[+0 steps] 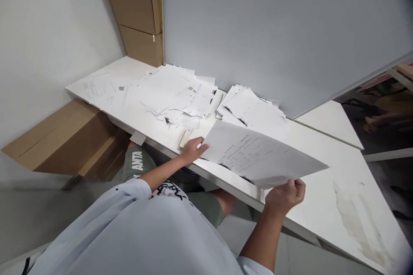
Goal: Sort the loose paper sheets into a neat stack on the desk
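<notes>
A printed sheet of paper [258,152] with dark smudges along its near edge is held up at a tilt over the table's front edge. My left hand [194,150] pinches its left end between thumb and fingers. At the lower right corner, my right hand [287,195] grips the same sheet with the fingers curled behind it. Just beyond the sheet lies a stack of papers [254,105] with blackened edges. A small cream-coloured block [185,138] rests on the table beside my left hand; its kind is unclear.
Loose papers [174,88] spread over the left half of the white table [322,197]. Cardboard boxes [138,8] are stacked in the back corner, and an open carton [74,137] stands at lower left. A grey panel [274,30] rises behind. Another person's hand [371,123] shows at far right.
</notes>
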Demonstrator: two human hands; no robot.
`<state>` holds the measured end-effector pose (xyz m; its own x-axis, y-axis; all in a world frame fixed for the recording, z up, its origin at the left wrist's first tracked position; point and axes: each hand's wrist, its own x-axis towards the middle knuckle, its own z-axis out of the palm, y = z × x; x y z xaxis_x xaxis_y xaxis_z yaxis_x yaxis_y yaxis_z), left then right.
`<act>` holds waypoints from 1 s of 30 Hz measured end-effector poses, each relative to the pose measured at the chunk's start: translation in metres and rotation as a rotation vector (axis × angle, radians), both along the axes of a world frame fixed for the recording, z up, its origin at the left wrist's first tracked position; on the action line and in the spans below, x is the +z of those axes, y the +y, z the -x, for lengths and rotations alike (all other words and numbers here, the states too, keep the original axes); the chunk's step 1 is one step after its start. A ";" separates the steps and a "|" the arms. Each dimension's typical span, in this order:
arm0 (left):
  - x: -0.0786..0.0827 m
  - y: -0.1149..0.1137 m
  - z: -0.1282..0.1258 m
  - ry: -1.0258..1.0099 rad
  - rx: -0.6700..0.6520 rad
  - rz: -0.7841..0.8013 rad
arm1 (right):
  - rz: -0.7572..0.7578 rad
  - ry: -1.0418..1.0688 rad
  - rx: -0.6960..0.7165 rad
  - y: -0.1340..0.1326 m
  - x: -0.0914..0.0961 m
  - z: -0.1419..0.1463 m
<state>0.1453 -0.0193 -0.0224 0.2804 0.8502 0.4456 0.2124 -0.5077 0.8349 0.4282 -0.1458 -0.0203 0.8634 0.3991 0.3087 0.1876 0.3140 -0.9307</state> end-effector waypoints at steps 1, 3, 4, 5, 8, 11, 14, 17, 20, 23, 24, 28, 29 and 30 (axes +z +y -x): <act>0.001 0.000 -0.001 -0.003 -0.003 -0.018 | 0.021 0.000 -0.003 -0.001 -0.003 -0.001; 0.004 -0.002 -0.003 -0.026 0.010 -0.062 | 0.057 0.001 0.006 -0.004 -0.004 -0.005; 0.006 -0.004 -0.004 -0.039 0.023 -0.083 | 0.065 -0.001 0.015 -0.006 -0.003 -0.007; 0.007 -0.006 -0.004 -0.049 0.036 -0.103 | 0.069 -0.011 0.020 -0.009 -0.001 -0.008; 0.007 -0.014 -0.001 -0.054 0.066 -0.130 | 0.080 -0.087 -0.015 -0.020 0.004 -0.010; 0.002 -0.018 0.005 -0.019 0.061 -0.126 | 0.089 -0.111 -0.038 -0.029 0.003 -0.003; -0.001 -0.019 0.006 0.031 0.033 -0.092 | 0.118 -0.037 -0.043 -0.036 -0.001 0.007; 0.003 -0.022 0.005 0.028 -0.004 -0.036 | 0.138 -0.032 -0.098 -0.046 0.003 0.012; 0.008 -0.039 0.016 -0.014 -0.026 0.005 | 0.187 -0.054 -0.121 -0.063 0.011 0.014; 0.007 -0.065 0.050 -0.014 -0.004 0.062 | 0.281 -0.001 -0.021 -0.082 0.010 0.023; 0.004 -0.075 0.065 -0.007 0.012 0.093 | 0.320 0.032 0.040 -0.086 0.006 0.029; -0.009 -0.107 0.118 0.016 0.099 0.287 | 0.519 0.191 0.321 -0.099 -0.020 0.063; -0.012 -0.113 0.127 0.013 0.121 0.349 | 0.568 0.234 0.378 -0.101 -0.026 0.072; -0.015 -0.118 0.134 0.005 0.140 0.415 | 0.610 0.271 0.418 -0.103 -0.030 0.080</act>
<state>0.0112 -0.1375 -0.0374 0.1506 0.9869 0.0571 0.2603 -0.0953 0.9608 0.3480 -0.2490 -0.0500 0.6184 0.7383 -0.2694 -0.0918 -0.2726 -0.9577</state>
